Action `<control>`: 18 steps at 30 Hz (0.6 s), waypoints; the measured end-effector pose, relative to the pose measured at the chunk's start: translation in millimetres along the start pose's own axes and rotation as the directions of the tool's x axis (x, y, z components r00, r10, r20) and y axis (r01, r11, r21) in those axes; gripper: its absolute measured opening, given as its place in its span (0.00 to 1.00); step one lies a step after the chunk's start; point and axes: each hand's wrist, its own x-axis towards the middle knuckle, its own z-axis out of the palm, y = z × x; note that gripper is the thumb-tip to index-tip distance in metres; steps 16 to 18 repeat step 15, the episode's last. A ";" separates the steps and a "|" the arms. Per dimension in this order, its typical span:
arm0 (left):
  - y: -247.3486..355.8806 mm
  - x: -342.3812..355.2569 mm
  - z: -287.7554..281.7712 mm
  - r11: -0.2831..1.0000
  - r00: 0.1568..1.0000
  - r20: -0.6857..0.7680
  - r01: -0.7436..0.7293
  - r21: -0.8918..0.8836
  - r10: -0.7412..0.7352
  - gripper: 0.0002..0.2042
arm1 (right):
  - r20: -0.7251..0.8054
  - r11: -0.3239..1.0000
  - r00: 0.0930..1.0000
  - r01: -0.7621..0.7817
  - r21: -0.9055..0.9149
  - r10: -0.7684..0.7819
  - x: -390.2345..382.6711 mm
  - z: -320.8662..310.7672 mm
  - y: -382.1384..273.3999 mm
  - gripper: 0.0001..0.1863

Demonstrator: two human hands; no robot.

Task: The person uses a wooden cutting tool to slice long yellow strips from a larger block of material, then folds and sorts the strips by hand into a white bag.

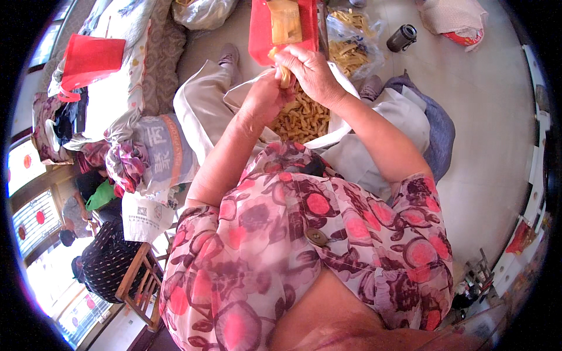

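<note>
A tan, soft-looking strip (284, 77) is pinched between my two hands, above my lap. My left hand (266, 99) grips its lower part with curled fingers. Just above and to the right, my right hand (311, 71) is closed on the upper part, thumb and fingers together. Under the hands, a heap of small tan-brown twisted pieces (301, 119) lies on pale cloth (336, 126) between my legs, partly hidden by my hands. Straight ahead, a red tray (256, 44) carries a stack of flat tan strips (285, 23).
Right of the tray, a clear plastic bag (377, 44) holds more tan strips; a black flask (401, 38) stands beyond. A white plastic bag (205, 13) lies at the far left. On the bed at left sits a red bucket (93, 58). People sit behind a wooden chair (137, 275) at lower left.
</note>
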 end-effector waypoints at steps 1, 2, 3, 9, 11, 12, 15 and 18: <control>0.2 -0.5 -0.6 0.979 1.000 0.007 0.000 0.203 -0.001 0.06 | -0.028 0.995 0.998 0.045 -0.090 -0.047 -0.3 0.2 1.0 0.12; 4.4 -4.8 3.8 0.917 1.000 0.012 -0.002 0.400 -0.003 0.07 | -0.053 0.980 0.994 0.087 -0.178 -0.097 -0.6 0.3 2.6 0.12; 8.6 -9.7 8.0 0.815 1.000 0.017 -0.005 0.579 -0.005 0.08 | -0.072 0.956 0.986 0.125 -0.266 -0.149 -1.2 0.6 4.6 0.13; 21.7 -22.2 15.0 -0.197 0.487 0.438 -0.469 0.861 0.756 0.15 | 0.020 0.986 0.995 0.104 -0.127 -0.103 7.1 -10.9 13.6 0.13; 28.3 -24.8 22.8 -0.248 0.343 0.464 -0.517 0.819 0.817 0.18 | 0.251 0.795 0.906 -0.421 0.436 0.342 5.2 -13.1 2.9 0.12; 29.8 -26.3 22.4 -0.223 0.400 0.467 -0.521 0.824 0.789 0.18 | 0.493 0.414 0.720 -0.688 0.596 0.488 4.1 -13.7 -3.5 0.11; 34.8 -29.7 17.4 -0.128 0.548 0.454 -0.531 0.838 0.703 0.19 | 0.439 0.598 0.797 -0.602 0.529 0.414 5.5 -9.6 1.5 0.11; 34.8 -29.7 17.4 -0.128 0.548 0.454 -0.531 0.838 0.703 0.19 | 0.439 0.598 0.797 -0.602 0.529 0.414 5.5 -9.6 1.5 0.11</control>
